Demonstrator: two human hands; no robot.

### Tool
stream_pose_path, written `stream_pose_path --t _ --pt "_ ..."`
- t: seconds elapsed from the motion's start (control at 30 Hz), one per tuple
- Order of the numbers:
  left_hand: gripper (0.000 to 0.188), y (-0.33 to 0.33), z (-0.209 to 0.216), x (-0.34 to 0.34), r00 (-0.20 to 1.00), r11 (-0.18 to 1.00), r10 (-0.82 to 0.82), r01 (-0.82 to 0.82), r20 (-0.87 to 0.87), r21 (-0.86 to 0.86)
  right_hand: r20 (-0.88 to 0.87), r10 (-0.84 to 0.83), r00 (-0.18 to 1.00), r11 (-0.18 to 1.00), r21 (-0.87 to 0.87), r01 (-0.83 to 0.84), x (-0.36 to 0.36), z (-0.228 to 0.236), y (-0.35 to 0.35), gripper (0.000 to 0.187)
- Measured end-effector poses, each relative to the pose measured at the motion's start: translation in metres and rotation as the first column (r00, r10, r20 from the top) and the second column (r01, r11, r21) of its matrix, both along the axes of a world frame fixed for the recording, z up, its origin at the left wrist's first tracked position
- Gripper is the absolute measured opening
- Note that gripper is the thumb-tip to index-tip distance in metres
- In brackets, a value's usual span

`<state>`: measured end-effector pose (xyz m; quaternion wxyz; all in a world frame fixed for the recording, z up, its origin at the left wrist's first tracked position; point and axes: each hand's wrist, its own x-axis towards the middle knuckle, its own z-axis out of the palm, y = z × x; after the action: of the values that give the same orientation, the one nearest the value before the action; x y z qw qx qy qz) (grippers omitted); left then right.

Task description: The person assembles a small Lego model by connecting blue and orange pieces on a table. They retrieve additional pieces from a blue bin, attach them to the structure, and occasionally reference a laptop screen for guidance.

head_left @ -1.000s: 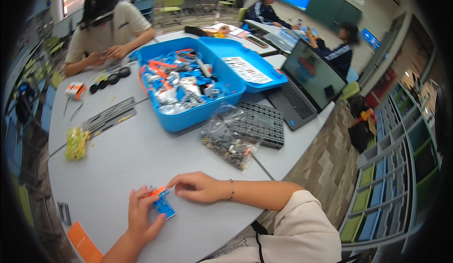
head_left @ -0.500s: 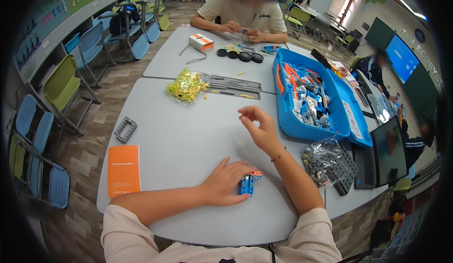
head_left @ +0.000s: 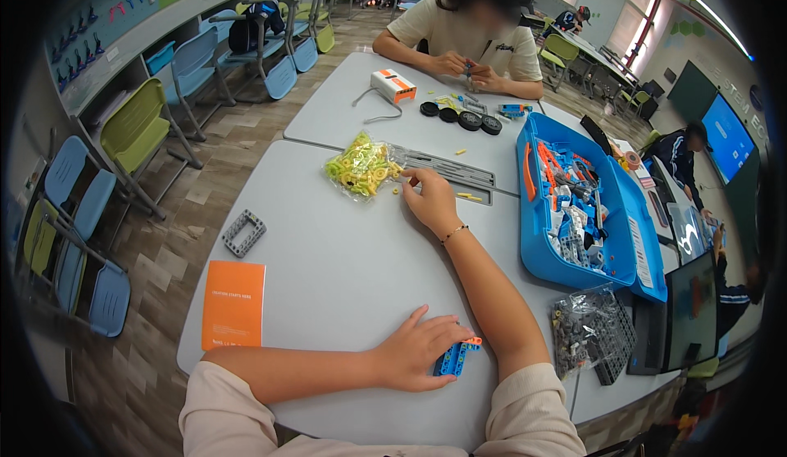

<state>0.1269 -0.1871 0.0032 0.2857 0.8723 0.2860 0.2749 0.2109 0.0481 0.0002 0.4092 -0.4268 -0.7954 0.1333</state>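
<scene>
My left hand [head_left: 420,350] lies over a small blue and orange construction-block assembly [head_left: 450,361] near the table's front edge, its fingers and thumb around it; part of the assembly is hidden under the palm. My right hand [head_left: 429,200] is stretched toward the middle of the table with its fingers bent and apart, nothing seen in them. Its fingertips are beside the right edge of a clear plastic bag of yellow-green parts [head_left: 365,166]. A few loose yellow pieces [head_left: 396,190] lie next to these fingertips.
A blue bin [head_left: 533,240] full of parts stands on the right, near a bag of grey parts [head_left: 582,326] and a laptop [head_left: 690,313]. An orange booklet [head_left: 234,304] and grey frame [head_left: 243,233] lie left. Across the table, a person handles parts near black wheels [head_left: 470,122].
My right hand has moved forward and left to the edge of the yellow parts bag. My left hand remains on the blue assembly. The whole view has shifted.
</scene>
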Motion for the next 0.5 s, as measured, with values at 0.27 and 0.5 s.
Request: stream_pose_path --t 0.27,0.5 --pt "0.063 0.0 0.037 -0.009 0.981 0.982 0.188 -0.189 0.041 0.027 -0.067 -0.003 0.998 0.998 -0.064 -0.001 -0.005 -0.003 0.016 0.02" --pt "0.058 0.134 0.041 -0.102 0.716 0.703 0.694 -0.696 0.071 0.148 -0.024 0.041 0.999 0.999 -0.02 -0.041 -0.001 -0.003 0.012 0.022"
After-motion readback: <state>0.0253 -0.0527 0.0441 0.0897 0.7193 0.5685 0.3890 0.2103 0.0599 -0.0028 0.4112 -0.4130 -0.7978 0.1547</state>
